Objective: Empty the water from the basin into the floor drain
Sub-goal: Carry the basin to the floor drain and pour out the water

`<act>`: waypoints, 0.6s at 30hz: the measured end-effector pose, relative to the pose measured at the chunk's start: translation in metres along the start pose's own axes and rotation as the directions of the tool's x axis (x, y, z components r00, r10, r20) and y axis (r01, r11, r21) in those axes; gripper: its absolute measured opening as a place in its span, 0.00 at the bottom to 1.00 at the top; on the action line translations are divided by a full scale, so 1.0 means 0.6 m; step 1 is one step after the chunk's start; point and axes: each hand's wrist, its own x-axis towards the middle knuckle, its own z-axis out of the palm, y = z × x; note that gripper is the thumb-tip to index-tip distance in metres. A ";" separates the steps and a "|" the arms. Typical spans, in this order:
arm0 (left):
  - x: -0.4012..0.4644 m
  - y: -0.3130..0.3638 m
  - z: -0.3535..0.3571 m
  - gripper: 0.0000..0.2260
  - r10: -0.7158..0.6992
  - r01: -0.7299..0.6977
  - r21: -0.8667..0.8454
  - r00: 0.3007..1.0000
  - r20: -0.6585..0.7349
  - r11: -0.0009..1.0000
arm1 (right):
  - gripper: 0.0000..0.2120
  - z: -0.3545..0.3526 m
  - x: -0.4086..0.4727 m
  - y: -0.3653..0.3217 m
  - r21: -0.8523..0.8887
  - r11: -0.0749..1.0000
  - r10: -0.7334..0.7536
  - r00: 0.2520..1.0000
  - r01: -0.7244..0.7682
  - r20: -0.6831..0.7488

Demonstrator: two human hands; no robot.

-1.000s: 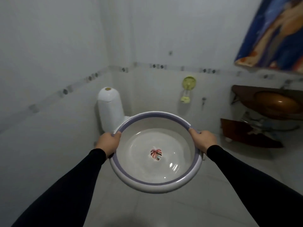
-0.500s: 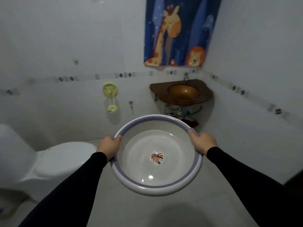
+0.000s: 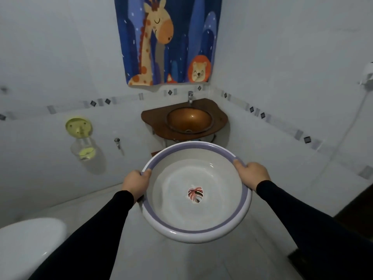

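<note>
A round white plastic basin with a lilac band inside its rim (image 3: 196, 232) is held in the air above the pale tiled floor (image 3: 201, 263), roughly level, with a shallow pool of clear water (image 3: 175, 190) rippling over a leaf-shaped pink, black and white motif (image 3: 195, 194) at the centre of its bottom. The left hand (image 3: 136, 183) is clamped on the basin's left rim, thumb hooked over the lilac band and fingers underneath, and the right hand (image 3: 252, 174) grips the right rim the same way; both arms wear long black sleeves (image 3: 94, 233). The two hands sit on opposite sides of the basin, well apart. Behind the basin, in the corner of the room, a copper-coloured round sink bowl set in a dark brown wooden corner top (image 3: 189, 120) has a small chrome tap (image 3: 190, 96) at its back edge. Above it hangs a blue cloth printed with a cartoon giraffe and lion (image 3: 167, 41). On the left wall a yellow-green round wall holder (image 3: 79, 126) carries a clear cup (image 3: 84, 150), with a small chrome wall valve (image 3: 117, 142) near it. A white toilet lid (image 3: 28, 241) shows at the lower left. The floor drain cannot be seen in this view.
</note>
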 end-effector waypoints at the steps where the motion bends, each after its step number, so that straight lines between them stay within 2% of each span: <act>1: 0.019 0.008 0.010 0.18 -0.005 0.005 0.000 1.000 -0.003 1.000 | 0.31 0.001 0.027 -0.005 -0.001 1.000 -0.005 1.000 0.005 0.007; 5: 0.087 0.029 0.040 0.18 -0.043 0.043 0.004 0.999 -0.031 0.999 | 0.29 0.018 0.131 -0.027 -0.009 1.000 -0.028 0.998 0.028 0.048; 11: 0.170 0.057 0.074 0.18 -0.156 0.157 0.005 0.980 -0.124 0.988 | 0.28 0.064 0.297 -0.073 -0.047 0.986 -0.148 0.976 0.158 0.163; 18: 0.245 0.069 0.089 0.21 -0.264 0.268 -0.023 0.925 -0.273 0.963 | 0.29 0.120 0.451 -0.161 -0.038 0.948 -0.287 0.905 0.315 0.315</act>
